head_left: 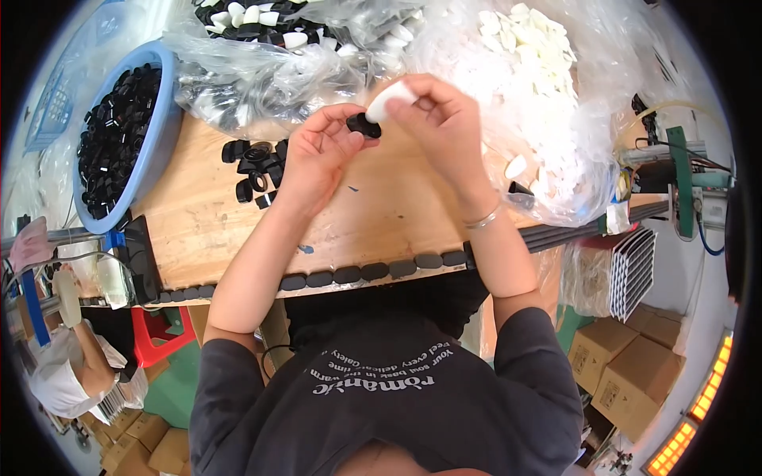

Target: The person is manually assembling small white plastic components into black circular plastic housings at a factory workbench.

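Head view, landmark: the blue oval basin [169,87], standing at your left on the worktop [397,194].
Left hand: to the basin's right, your left hand [320,151] has a small black plastic piece [364,125] pinched between thumb and fingertips, probably so its end toward your right hand stays uncovered.
Right hand: farther right of the basin, your right hand [440,119] grips a white tapered piece [390,101] between thumb and fingers, leaving its lower end free, likely for control of its angle.
Meeting point: white overlaps black from this angle; whether one sits inside the other, you cannot tell.
Black stock: black parts [119,143] fill the basin, whose wall presumably stops them scattering; a small cluster of black rings [255,163] lies just right of it, seemingly within easy reach.
White stock: white pieces [532,47] are heaped on clear plastic sheeting [496,95] well to the basin's right, on your right hand's side.
Mixed heap: black and white pieces [262,28] lie amid clear film, beyond and right of the basin.
Surface: pale wood, its near edge lined with dark padding [373,272].
Room: below the basin, a red stool [163,337], green floor [168,393] and another person [71,373]; far right of it, cardboard boxes [639,373].
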`<state>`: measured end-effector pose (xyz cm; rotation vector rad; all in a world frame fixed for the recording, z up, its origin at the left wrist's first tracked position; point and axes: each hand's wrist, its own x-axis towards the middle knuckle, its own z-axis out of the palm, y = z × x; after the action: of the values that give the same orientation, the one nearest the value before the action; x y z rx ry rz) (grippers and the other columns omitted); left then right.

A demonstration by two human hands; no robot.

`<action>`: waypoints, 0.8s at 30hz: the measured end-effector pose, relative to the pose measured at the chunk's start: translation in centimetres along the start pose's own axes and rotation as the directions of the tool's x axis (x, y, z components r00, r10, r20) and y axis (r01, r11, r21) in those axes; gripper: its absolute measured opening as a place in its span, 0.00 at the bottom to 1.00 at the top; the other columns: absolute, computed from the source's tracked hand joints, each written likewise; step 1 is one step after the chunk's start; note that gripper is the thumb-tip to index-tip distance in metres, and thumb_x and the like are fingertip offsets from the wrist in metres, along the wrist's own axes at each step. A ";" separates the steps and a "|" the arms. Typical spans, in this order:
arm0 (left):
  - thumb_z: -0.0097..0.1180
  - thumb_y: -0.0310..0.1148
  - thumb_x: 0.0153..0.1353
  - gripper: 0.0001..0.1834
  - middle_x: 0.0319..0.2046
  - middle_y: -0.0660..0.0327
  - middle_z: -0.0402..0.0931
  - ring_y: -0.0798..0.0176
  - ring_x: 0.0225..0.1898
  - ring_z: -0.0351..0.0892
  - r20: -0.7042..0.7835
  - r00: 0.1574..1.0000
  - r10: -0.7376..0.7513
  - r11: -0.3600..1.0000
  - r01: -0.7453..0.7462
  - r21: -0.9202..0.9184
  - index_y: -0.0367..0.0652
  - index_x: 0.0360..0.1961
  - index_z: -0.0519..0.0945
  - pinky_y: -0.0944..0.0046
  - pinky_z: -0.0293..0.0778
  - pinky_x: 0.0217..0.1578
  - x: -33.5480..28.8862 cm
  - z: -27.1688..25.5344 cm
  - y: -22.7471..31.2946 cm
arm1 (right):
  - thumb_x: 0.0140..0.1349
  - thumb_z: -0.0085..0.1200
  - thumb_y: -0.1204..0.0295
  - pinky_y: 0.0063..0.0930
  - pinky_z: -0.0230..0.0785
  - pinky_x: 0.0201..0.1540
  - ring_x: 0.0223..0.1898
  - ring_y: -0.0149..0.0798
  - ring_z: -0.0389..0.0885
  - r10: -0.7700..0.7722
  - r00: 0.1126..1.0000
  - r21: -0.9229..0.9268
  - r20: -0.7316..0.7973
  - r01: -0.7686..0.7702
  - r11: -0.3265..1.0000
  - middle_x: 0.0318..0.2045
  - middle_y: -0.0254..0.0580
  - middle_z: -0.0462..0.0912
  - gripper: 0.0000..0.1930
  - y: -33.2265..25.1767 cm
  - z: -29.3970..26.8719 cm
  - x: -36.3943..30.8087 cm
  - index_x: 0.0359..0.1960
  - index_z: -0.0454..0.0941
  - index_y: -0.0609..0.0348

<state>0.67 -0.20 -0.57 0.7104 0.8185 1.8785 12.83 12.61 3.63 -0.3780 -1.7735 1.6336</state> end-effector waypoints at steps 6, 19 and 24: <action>0.53 0.18 0.60 0.16 0.45 0.57 0.75 0.63 0.47 0.76 -0.056 0.998 0.007 0.994 -0.013 -0.110 0.34 0.50 0.73 0.59 0.77 0.50 -0.2 0.4 0.4 | 0.55 0.60 0.81 0.25 0.70 0.48 0.45 0.34 0.76 -0.274 0.961 -0.224 0.019 0.272 0.936 0.46 0.43 0.77 0.09 1.1 1.3 -1.2 0.38 0.77 0.64; 0.55 0.12 0.55 0.17 0.39 0.59 0.78 0.71 0.42 0.77 -0.174 0.969 0.175 0.932 -0.106 0.347 0.33 0.47 0.74 0.72 0.74 0.45 -0.3 1.4 0.4 | 0.56 0.59 0.80 0.26 0.71 0.48 0.47 0.36 0.77 -0.226 0.961 -0.281 0.161 0.264 0.923 0.46 0.45 0.78 0.10 1.7 1.0 -1.6 0.41 0.78 0.64; 0.57 0.12 0.54 0.13 0.38 0.60 0.78 0.73 0.39 0.77 -0.100 0.946 0.307 0.781 -0.190 0.595 0.32 0.41 0.75 0.75 0.74 0.41 -0.5 1.2 0.3 | 0.61 0.55 0.78 0.21 0.73 0.48 0.44 0.29 0.78 0.131 0.982 0.212 0.136 -0.158 0.964 0.47 0.41 0.79 0.12 1.5 1.3 -1.7 0.47 0.77 0.68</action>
<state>1.61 -0.50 0.37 1.0638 1.5281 1.9591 12.90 10.77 1.74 -0.3167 -1.6587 1.9739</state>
